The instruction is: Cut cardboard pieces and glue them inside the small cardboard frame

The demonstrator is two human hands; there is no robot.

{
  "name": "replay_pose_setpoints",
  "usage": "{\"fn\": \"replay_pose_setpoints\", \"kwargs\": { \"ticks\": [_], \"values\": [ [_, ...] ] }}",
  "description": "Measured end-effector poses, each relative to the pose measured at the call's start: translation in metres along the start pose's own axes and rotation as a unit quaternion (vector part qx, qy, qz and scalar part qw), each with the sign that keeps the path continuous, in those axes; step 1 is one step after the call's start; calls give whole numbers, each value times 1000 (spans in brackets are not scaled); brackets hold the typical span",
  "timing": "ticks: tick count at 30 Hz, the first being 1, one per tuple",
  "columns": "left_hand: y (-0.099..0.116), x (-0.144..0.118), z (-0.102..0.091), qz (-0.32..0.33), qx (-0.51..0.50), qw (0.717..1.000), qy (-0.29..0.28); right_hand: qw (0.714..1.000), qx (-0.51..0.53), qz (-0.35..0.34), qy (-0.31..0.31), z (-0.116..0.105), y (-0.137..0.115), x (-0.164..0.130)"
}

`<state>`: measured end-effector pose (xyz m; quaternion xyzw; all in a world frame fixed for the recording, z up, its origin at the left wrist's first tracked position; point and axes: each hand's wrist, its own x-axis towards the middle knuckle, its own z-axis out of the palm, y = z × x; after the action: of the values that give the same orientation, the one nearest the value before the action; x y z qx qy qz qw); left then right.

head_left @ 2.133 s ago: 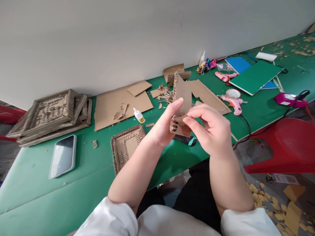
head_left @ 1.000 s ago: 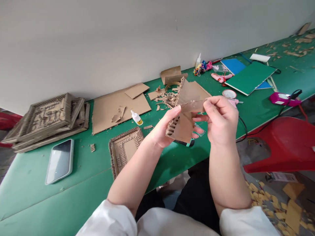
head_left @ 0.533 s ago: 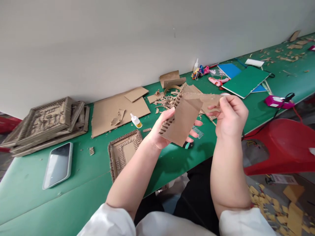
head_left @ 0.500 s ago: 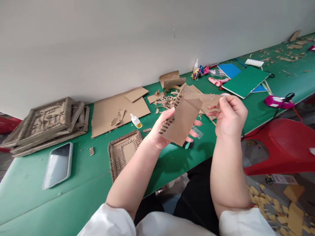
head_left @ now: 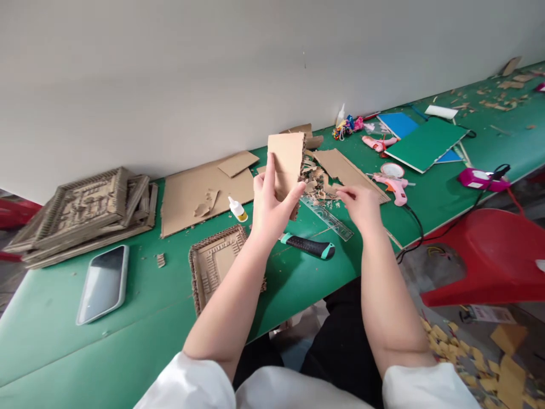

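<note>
My left hand [head_left: 272, 204] grips a piece of corrugated cardboard [head_left: 287, 159], held upright above the table, thumb at its right side and fingers along its left. Its right edge shows bare ridges. My right hand [head_left: 361, 205] is closed in a pinch on a torn strip of cardboard paper [head_left: 332, 186], over the pile of scraps [head_left: 314, 177]. Below the hands lie a utility knife [head_left: 309, 245] with a black and teal handle and a clear ruler [head_left: 330, 218]. A small cardboard tray [head_left: 196, 278] with ridged walls is partly hidden by my left forearm.
A glue bottle [head_left: 237, 209] stands by a flat cardboard sheet [head_left: 183, 196]. A phone [head_left: 103, 284] and stacked cardboard frames [head_left: 80, 213] are on the left. To the right are a pink glue gun [head_left: 395, 186] with a cable, a green board [head_left: 428, 142] and a red stool [head_left: 489, 255].
My right hand has moved down and left to the scrap pile with the torn strip, now apart from the piece. My left hand has turned the cardboard piece and raised it slightly.
</note>
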<state>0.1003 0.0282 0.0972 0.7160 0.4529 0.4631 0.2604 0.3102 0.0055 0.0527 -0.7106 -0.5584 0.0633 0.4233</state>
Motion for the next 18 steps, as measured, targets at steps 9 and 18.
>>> {"fn": "replay_pose_setpoints", "kwargs": {
  "ticks": [9,18],
  "values": [
    [-28,11,5,-66,177,982,-1,986,-106,45,-119,4,3,1],
    [-29,8,9,-62,279,915,-285,986,-153,38,-60,3,39,7]
  ]
}}
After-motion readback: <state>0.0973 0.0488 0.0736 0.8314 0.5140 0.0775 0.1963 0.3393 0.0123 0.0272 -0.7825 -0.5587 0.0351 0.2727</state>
